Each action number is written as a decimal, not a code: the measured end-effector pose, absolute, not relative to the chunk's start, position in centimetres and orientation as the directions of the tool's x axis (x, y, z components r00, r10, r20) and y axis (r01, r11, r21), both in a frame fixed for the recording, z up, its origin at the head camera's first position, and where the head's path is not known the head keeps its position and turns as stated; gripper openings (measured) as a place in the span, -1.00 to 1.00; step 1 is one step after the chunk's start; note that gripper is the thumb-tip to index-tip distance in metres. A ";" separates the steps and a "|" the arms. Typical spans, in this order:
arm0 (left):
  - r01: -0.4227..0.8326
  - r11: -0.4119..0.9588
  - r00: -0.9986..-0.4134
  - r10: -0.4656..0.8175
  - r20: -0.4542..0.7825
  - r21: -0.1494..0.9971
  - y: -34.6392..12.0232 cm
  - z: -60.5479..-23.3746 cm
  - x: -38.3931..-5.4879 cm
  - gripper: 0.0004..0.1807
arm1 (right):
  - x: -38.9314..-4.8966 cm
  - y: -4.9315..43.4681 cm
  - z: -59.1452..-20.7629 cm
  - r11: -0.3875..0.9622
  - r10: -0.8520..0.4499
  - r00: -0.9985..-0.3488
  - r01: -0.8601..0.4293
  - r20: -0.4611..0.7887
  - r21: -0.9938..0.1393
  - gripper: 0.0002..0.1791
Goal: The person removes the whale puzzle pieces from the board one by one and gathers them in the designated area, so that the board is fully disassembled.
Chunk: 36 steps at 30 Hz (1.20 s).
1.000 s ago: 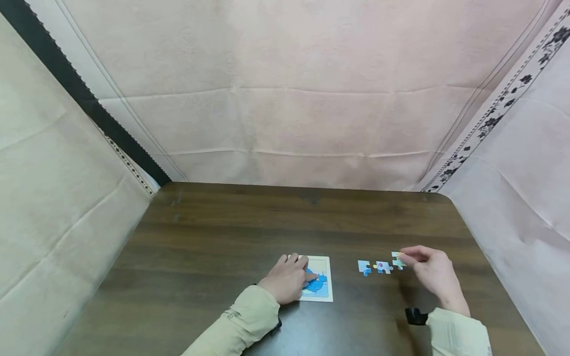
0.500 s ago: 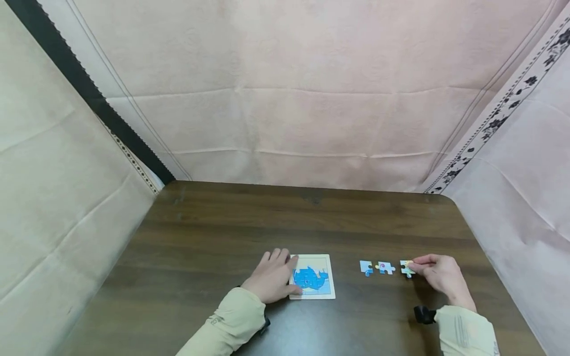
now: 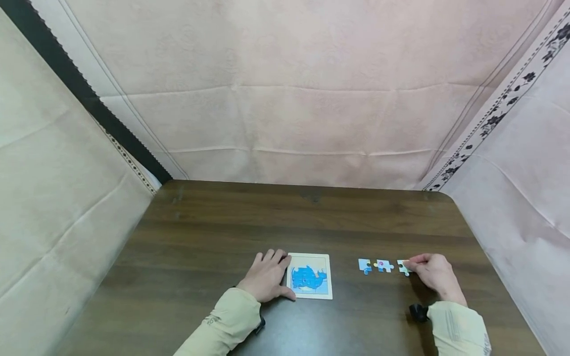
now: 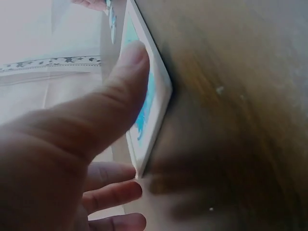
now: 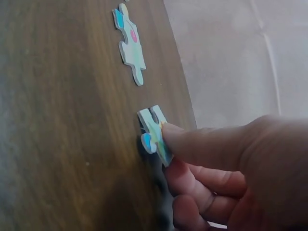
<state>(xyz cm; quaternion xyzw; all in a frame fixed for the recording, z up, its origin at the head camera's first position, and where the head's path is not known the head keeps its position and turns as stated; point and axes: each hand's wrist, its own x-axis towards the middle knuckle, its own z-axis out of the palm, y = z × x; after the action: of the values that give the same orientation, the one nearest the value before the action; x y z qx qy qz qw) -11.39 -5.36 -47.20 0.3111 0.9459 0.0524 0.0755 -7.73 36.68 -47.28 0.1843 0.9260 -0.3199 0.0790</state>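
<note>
A square white-rimmed puzzle board (image 3: 330, 277) with a blue whale picture (image 3: 307, 278) lies on the table. My left hand (image 3: 263, 278) rests at its left side, fingers spread; thumb by the lower left corner, fingertips by the upper left one. In the left wrist view the thumb (image 4: 126, 82) overlaps the picture. To the right, my right hand (image 3: 438, 278) pinches a jigsaw piece (image 5: 150, 126) between thumb and fingers, close to the tabletop; the thumb covers part of it. Two more jigsaw pieces lie left of it in a row, a middle one (image 3: 384, 266) and a left one (image 3: 364, 266).
The brown wooden table (image 3: 213, 237) has its far edge against a pale cloth backdrop (image 3: 285, 123). More cloth hangs along both sides, with a black-flowered border (image 3: 494, 118) on the right.
My left hand has drawn back leftward off the whale picture to the board's left side. My right hand has shifted its jigsaw piece slightly right and nearer, widening the gap to the middle piece.
</note>
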 end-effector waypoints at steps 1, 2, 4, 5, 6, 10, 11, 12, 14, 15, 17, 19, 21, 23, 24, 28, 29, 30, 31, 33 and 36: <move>0.579 0.803 -0.797 0.594 -0.111 0.144 -5.4 -47.2 -11.4 -0.02 | -7.9 36.6 -47.3 0.726 0.291 -0.918 0.395 -0.268 -0.563 -0.59; 0.578 0.804 -0.798 0.593 -0.111 0.140 -5.4 -47.3 -11.5 -0.03 | -8.0 36.6 -47.3 0.725 0.293 -0.917 0.399 -0.272 -0.562 -0.58; 0.580 0.804 -0.798 0.593 -0.106 0.132 -5.3 -47.4 -11.6 -0.03 | -8.1 36.5 -47.3 0.723 0.301 -0.913 0.407 -0.277 -0.558 -0.59; 0.582 0.803 -0.798 0.594 -0.103 0.128 -5.3 -47.4 -11.6 -0.03 | -8.1 36.5 -47.4 0.722 0.304 -0.911 0.410 -0.277 -0.558 -0.59; 0.583 0.803 -0.798 0.594 -0.100 0.124 -5.3 -47.5 -11.6 -0.03 | -8.1 36.5 -47.4 0.721 0.309 -0.910 0.413 -0.276 -0.556 -0.60; 0.581 0.807 -0.803 0.590 -0.089 0.110 -5.2 -47.5 -11.6 -0.02 | -7.9 36.3 -47.6 0.719 0.323 -0.909 0.417 -0.264 -0.556 -0.63; 0.578 0.809 -0.805 0.587 -0.088 0.109 -5.2 -47.5 -11.5 -0.01 | -7.9 36.3 -47.6 0.719 0.326 -0.909 0.416 -0.259 -0.557 -0.63; 0.575 0.811 -0.808 0.583 -0.086 0.107 -5.2 -47.5 -11.5 -0.01 | -7.8 36.2 -47.7 0.719 0.330 -0.910 0.415 -0.252 -0.557 -0.63; 0.568 0.816 -0.813 0.577 -0.082 0.107 -5.2 -47.5 -11.4 -0.01 | -7.8 36.1 -47.7 0.719 0.338 -0.911 0.412 -0.238 -0.559 -0.64; 0.565 0.818 -0.815 0.574 -0.083 0.106 -5.2 -47.5 -11.3 -0.01 | -7.8 36.0 -47.8 0.719 0.342 -0.911 0.413 -0.231 -0.560 -0.64; 0.559 0.822 -0.819 0.568 -0.085 0.108 -5.1 -47.5 -11.3 0.00 | -7.7 36.0 -47.9 0.719 0.351 -0.909 0.415 -0.224 -0.558 -0.65; 0.554 0.826 -0.822 0.563 -0.086 0.108 -5.0 -47.5 -11.2 -0.01 | -7.8 35.9 -47.8 0.718 0.359 -0.907 0.420 -0.221 -0.555 -0.66; 0.548 0.829 -0.825 0.557 -0.089 0.111 -5.0 -47.5 -11.2 -0.01 | -7.8 35.8 -47.8 0.720 0.362 -0.906 0.421 -0.219 -0.551 -0.67; 0.543 0.832 -0.828 0.553 -0.091 0.114 -4.9 -47.5 -11.2 -0.02 | -7.9 35.8 -47.7 0.720 0.366 -0.904 0.426 -0.222 -0.547 -0.67; 0.541 0.833 -0.829 0.551 -0.092 0.117 -4.9 -47.5 -11.2 -0.02 | -8.0 35.8 -47.7 0.718 0.368 -0.902 0.430 -0.227 -0.547 -0.67; 0.534 0.835 -0.832 0.547 -0.094 0.129 -4.8 -47.5 -11.2 -0.02 | -8.1 35.7 -47.6 0.709 0.375 -0.893 0.449 -0.249 -0.544 -0.66; 0.533 0.836 -0.832 0.546 -0.094 0.132 -4.8 -47.5 -11.3 -0.02 | -8.1 35.7 -47.6 0.708 0.377 -0.891 0.454 -0.255 -0.541 -0.66; 0.533 0.835 -0.832 0.546 -0.096 0.137 -4.8 -47.5 -11.3 -0.02 | -8.1 35.8 -47.6 0.710 0.378 -0.890 0.456 -0.255 -0.536 -0.66; 0.532 0.835 -0.832 0.547 -0.097 0.142 -4.8 -47.5 -11.3 -0.02 | -8.1 35.8 -47.6 0.712 0.384 -0.887 0.461 -0.257 -0.530 -0.66; 0.530 0.834 -0.831 0.547 -0.100 0.154 -4.8 -47.6 -11.4 -0.01 | -8.1 35.8 -47.7 0.714 0.392 -0.882 0.471 -0.261 -0.518 -0.66; 0.519 0.835 -0.833 0.541 -0.111 0.182 -4.9 -47.6 -11.6 -0.01 | -8.1 35.8 -47.7 0.720 0.401 -0.878 0.478 -0.261 -0.502 -0.67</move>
<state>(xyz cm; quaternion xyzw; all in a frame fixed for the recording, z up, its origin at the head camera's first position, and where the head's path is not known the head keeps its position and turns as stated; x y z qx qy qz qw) -11.59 -4.86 -47.59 0.2776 0.9547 0.0723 0.0789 -8.09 35.77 -47.72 0.2376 0.9250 -0.2887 0.0668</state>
